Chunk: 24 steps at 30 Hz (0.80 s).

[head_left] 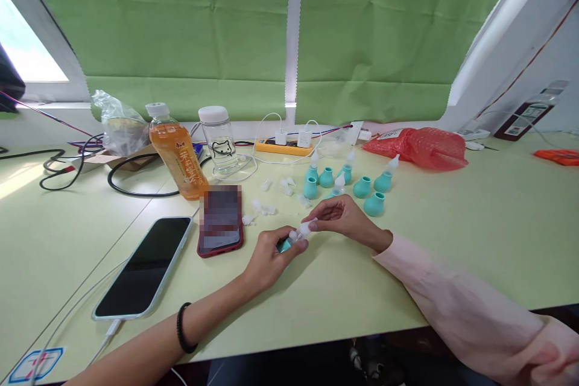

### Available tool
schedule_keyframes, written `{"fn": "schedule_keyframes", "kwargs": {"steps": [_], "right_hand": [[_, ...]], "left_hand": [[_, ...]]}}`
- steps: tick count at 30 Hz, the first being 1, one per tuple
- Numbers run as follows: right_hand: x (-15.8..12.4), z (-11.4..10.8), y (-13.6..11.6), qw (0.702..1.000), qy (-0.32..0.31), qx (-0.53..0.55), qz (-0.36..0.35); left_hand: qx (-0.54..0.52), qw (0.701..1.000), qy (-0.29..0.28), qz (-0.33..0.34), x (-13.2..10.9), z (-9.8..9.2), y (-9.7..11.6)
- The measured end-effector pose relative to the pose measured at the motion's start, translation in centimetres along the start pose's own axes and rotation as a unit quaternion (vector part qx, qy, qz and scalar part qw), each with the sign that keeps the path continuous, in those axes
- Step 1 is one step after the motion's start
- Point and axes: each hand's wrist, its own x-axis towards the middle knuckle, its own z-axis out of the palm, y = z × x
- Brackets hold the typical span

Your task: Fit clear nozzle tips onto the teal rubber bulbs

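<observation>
Centrally, over the near part of the counter [434, 241], we find both hands meeting at one small assembly. We note that the left hand [266, 260] curls its fingers around a teal bulb [284, 245], with the thumb lying along the clear section at its mouth. This grip presumably steadies the soft body while leaving the mouth end exposed. We see the right hand [342, 218] come in from the right, its thumb and index finger pinching a white tip [306, 228] at that end; a fingertip pinch probably suits so slender a part. We cannot tell whether the tip is fully seated.

Just beyond the right hand, we locate a cluster of teal bulbs [374, 204], some open-mouthed and some carrying white tips. All stand mouth upward, likely because their wide bases support them. Left of the cluster, we observe loose clear plastic pieces [264, 208], scattered within easy reach of both hands.

Farther left, we note a red-cased phone [221, 221] and, nearer, a larger phone [145, 268] with a cable [111, 329] plugged into it, apparently set aside to leave working room.
</observation>
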Motion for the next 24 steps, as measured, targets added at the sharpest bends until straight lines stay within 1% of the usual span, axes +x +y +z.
{"fn": "schedule_keyframes", "kwargs": {"steps": [4, 8, 12, 17, 21, 24], "right_hand": [[0.0, -0.12, -0.21, 0.999, 0.01, -0.032, 0.018], [-0.01, 0.03, -0.19, 0.999, 0.013, -0.026, 0.028], [0.07, 0.02, -0.06, 0.999, 0.003, -0.021, 0.037], [0.19, -0.11, 0.06, 0.999, -0.012, -0.009, 0.045], [0.06, 0.24, -0.02, 0.999, 0.001, 0.011, 0.047], [-0.27, 0.57, -0.53, 0.999, 0.01, 0.01, 0.028]], "left_hand": [[0.035, 0.999, 0.003, 0.003, -0.04, 0.17, 0.08], [0.051, 0.999, 0.016, 0.001, -0.08, 0.31, 0.16], [0.058, 0.998, 0.023, -0.005, -0.19, 0.44, 0.31], [0.074, 0.997, 0.03, 0.006, -0.28, 0.5, 0.4], [0.084, 0.996, 0.031, 0.022, -0.27, 0.44, 0.46], [0.073, 0.996, 0.036, 0.036, -0.38, 0.34, 0.63]]}}
